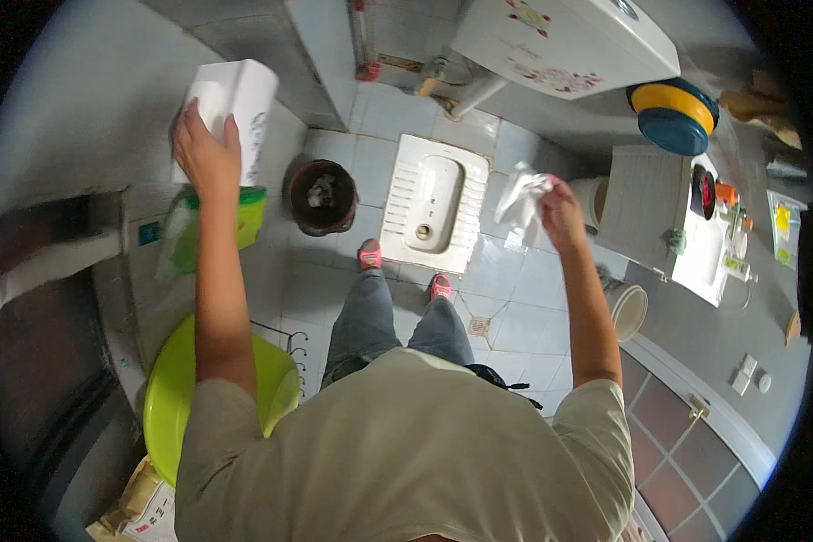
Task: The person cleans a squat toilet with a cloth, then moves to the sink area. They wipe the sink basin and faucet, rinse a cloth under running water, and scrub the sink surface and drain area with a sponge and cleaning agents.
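Note:
On the left, my left hand (211, 155) lies against a white tissue box (255, 101) by the wall, with the thumb and fingers spread apart on its side. Part of the box is hidden behind that hand. Out to the right, my right hand (562, 213) pinches a crumpled white tissue (520, 200) that hangs loosely over the floor. Between the two hands, lower down, a white squat toilet (435, 200) is set in the tiles. A dark waste bin (322, 195) with crumpled paper inside stands to its left.
A white cistern (569, 45) hangs at the far right, near stacked blue and yellow basins (673, 117). Farther right is a washbasin (706, 244) with bottles. White buckets (627, 309) stand below it. A green tub (170, 388) is at my left.

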Motion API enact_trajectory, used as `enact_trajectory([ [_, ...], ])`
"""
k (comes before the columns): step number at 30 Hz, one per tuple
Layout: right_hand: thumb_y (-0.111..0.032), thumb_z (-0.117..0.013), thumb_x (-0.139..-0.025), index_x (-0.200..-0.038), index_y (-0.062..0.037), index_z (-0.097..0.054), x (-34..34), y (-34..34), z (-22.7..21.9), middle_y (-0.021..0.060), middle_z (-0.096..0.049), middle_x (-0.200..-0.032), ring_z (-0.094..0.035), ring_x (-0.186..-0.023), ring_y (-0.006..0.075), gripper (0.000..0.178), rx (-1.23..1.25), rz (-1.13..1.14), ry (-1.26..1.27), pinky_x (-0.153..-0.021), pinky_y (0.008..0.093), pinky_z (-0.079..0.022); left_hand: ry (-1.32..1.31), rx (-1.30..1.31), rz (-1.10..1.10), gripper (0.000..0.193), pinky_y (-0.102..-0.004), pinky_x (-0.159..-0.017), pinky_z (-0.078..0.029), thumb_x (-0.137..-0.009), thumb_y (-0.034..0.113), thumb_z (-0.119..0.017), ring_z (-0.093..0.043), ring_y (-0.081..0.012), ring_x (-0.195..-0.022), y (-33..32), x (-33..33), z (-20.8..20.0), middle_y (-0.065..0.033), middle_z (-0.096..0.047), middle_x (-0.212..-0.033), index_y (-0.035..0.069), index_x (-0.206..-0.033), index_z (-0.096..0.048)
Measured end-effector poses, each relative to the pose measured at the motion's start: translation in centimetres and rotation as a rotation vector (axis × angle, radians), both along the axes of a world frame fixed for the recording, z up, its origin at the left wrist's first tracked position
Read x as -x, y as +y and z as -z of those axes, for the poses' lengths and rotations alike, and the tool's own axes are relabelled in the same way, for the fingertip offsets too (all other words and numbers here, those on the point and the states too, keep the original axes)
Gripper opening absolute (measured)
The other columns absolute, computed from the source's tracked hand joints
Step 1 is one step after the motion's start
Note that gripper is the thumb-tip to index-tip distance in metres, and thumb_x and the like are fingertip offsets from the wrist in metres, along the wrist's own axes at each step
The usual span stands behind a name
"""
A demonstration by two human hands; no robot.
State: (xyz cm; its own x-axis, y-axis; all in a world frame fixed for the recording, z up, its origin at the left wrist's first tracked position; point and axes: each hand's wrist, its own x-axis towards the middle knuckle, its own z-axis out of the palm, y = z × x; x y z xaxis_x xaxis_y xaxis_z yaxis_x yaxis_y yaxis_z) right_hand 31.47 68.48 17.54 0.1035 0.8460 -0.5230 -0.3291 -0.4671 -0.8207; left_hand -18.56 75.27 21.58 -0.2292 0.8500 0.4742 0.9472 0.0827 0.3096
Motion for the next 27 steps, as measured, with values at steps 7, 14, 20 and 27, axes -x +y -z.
enact_trajectory([
  [7, 0.003, -0.051, -0.078, -0.097, -0.0054, -0.057, -2.1, -7.4, 13.9, 0.0043, -0.059, -0.082, -0.056, -0.069, 0.013, 0.022, 0.27, -0.254, -0.068, -0.057, 0.0251, -0.046, -0.704, 0.462, 0.382, 0.017, -0.0347, -0.076, -0.045, -0.078, 0.01, -0.059, -0.059, -0.0271, -0.084, -15.5, -18.1, 11.8, -0.014, -0.061, -0.091, 0.002, -0.093, -0.059],
  [14, -0.014, -0.062, -0.076, -0.096, -0.0017, -0.062, -6.6, -12.6, 38.7, 0.0085, -0.065, -0.084, -0.059, -0.077, 0.0149, 0.023, 0.39, -0.612, -0.569, -0.066, 0.0279, -0.047, -0.784, 0.783, 0.11, 0.018, -0.0328, -0.076, -0.046, -0.082, 0.011, -0.056, -0.059, -0.0261, -0.085, -25.7, -22.9, 27.9, -0.0144, -0.061, -0.095, 0.001, -0.096, -0.059],
  [20, -0.014, -0.061, -0.075, -0.093, -0.0014, -0.064, -5.6, -7.2, 61.3, 0.0131, -0.066, -0.085, -0.063, -0.076, 0.0217, 0.022, 0.089, -0.579, -0.986, -0.069, 0.0305, -0.048, -0.638, 0.772, -0.022, 0.018, -0.0311, -0.078, -0.046, -0.085, 0.01, -0.055, -0.058, -0.0209, -0.088, -28.6, -19.4, 42.2, -0.0114, -0.06, -0.096, 0.002, -0.101, -0.058],
  [27, -0.007, -0.053, -0.074, -0.082, -0.0084, -0.065, -4.9, 3.7, 76.1, 0.0116, -0.061, -0.089, -0.055, -0.087, 0.0306, 0.015, -0.508, -0.432, -1.371, -0.078, 0.0376, -0.045, -0.722, 0.766, -0.254, 0.015, -0.0271, -0.074, -0.046, -0.089, 0.007, -0.049, -0.057, -0.0143, -0.086, -32.4, -11.6, 58.1, -0.0079, -0.06, -0.094, 0.0, -0.1, -0.057],
])
